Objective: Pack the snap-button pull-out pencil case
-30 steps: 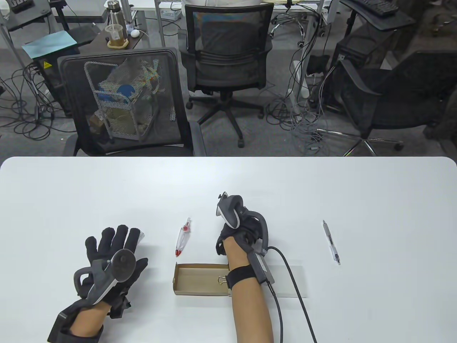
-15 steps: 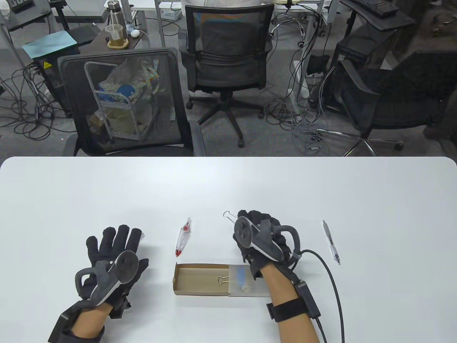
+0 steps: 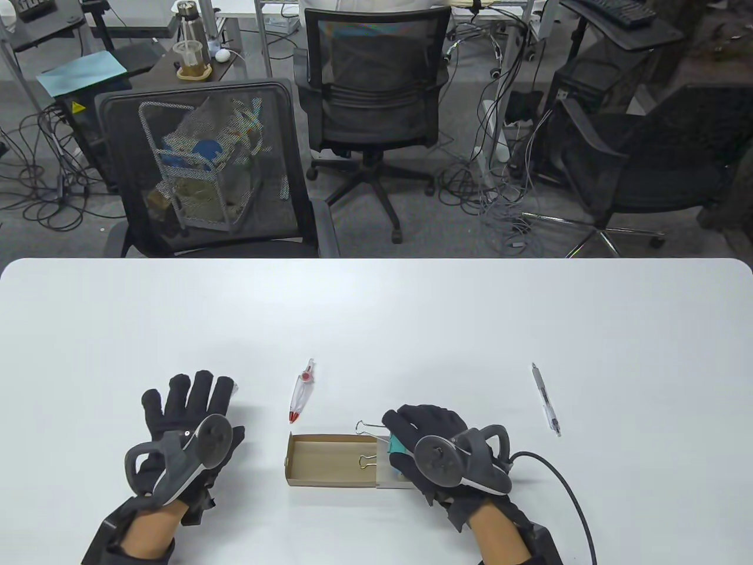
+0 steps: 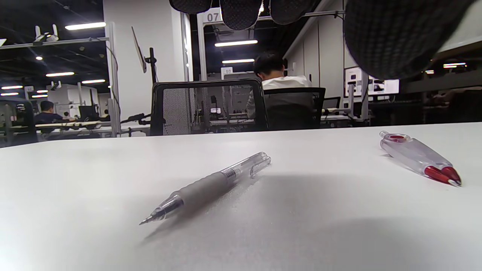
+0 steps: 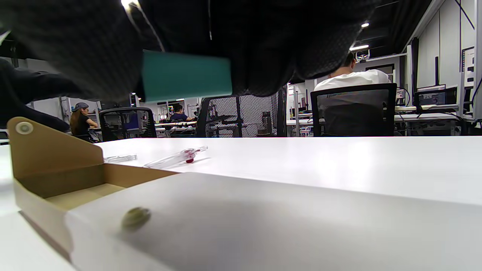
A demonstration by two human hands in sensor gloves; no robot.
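Observation:
The pencil case lies near the front: its brown card drawer (image 3: pixel 326 465) is pulled out to the left of the translucent sleeve (image 3: pixel 391 479). A small binder clip (image 3: pixel 367 461) lies in the drawer. My right hand (image 3: pixel 393 436) pinches a teal binder clip (image 3: pixel 393 442), wire handles pointing left, just above the drawer's right end; the clip also shows in the right wrist view (image 5: pixel 186 75). My left hand (image 3: pixel 191 397) is open, fingers spread over a grey pen (image 4: pixel 211 186) on the table.
A clear correction tape pen with red tips (image 3: pixel 301 395) lies just beyond the drawer. A clear pen (image 3: pixel 546 399) lies at the right. The right glove's cable (image 3: pixel 565 488) trails to the front edge. Chairs stand beyond the far edge.
My right hand lifted the teal binder clip from beyond the case and brought it toward me, over the drawer's right end. The left hand has hardly moved.

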